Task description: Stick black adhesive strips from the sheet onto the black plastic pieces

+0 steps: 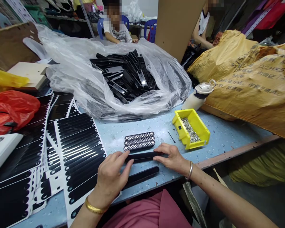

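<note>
A long, narrow black strip (pixel 142 157) spans the space between my hands, just above the blue table. My left hand (pixel 114 172) pinches its left end between thumb and fingers, and my right hand (pixel 171 158) pinches the right end. Close to my body, a second black strip with a rounded end (pixel 144 175) lies on the table, its left part behind my left hand. Beyond the held strip, three black pieces with a crosshatched face (pixel 139 141) lie side by side. Sheets of black rounded strips on white backing (pixel 81 155) lie left of my left hand.
A yellow bin (pixel 197 126) holds small metal parts, with a thin dark stick (pixel 171 137) beside it. Behind stand a bottle (pixel 196 98), a clear plastic bag (pixel 85 85) of black pieces and yellow sacks (pixel 254 85). Two people sit across the table.
</note>
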`<state>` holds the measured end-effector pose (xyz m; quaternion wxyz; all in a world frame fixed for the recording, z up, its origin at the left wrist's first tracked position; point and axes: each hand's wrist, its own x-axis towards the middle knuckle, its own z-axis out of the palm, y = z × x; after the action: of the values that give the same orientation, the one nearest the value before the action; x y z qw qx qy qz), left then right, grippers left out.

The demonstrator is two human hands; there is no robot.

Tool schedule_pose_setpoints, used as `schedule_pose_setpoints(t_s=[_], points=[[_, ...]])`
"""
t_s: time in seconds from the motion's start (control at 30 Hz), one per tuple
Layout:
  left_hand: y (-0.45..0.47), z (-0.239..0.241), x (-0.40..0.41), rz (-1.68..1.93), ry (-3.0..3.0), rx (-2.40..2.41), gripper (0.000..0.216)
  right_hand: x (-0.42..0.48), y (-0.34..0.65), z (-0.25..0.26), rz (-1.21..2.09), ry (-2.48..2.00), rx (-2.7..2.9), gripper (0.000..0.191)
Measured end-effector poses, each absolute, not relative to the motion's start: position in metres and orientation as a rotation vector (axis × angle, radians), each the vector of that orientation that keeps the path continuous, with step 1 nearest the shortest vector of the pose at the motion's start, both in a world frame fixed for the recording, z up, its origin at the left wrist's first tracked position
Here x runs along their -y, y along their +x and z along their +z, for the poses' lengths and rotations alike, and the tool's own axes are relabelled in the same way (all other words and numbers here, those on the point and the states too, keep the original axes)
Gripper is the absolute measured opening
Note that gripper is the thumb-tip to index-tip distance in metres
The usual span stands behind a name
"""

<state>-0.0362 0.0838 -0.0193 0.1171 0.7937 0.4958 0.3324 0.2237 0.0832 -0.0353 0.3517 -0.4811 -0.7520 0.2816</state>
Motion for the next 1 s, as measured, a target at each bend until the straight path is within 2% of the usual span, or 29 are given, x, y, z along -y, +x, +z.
schedule_pose_setpoints(t_s=[0.17,0.43,0.67,0.8,1.0], points=[[-0.026,-0.015,-0.090,0.791,2.669,-1.267,0.027,-0.084,0.219,-0.032,0.761,-1.261,1.909,0.012],[-0.013,-0.018,-0.093,0.610,2.676,-1.125,0.020,-0.078,0.216,-0.036,0.804,-1.202,1.887,0.014],[0.000,-0.024,-0.100,0.606,2.588,-1.086,0.014,-0.077,0.216,-0.039,0.830,-1.227,1.875,0.028],[0.003,-0.027,-0.099,0.636,2.582,-1.120,0.013,-0.078,0.205,-0.040,0.745,-1.330,1.830,0.011],[-0.019,-0.017,-0.093,0.786,2.403,-1.177,0.022,-0.080,0.198,-0.032,0.790,-1.437,1.824,0.027]])
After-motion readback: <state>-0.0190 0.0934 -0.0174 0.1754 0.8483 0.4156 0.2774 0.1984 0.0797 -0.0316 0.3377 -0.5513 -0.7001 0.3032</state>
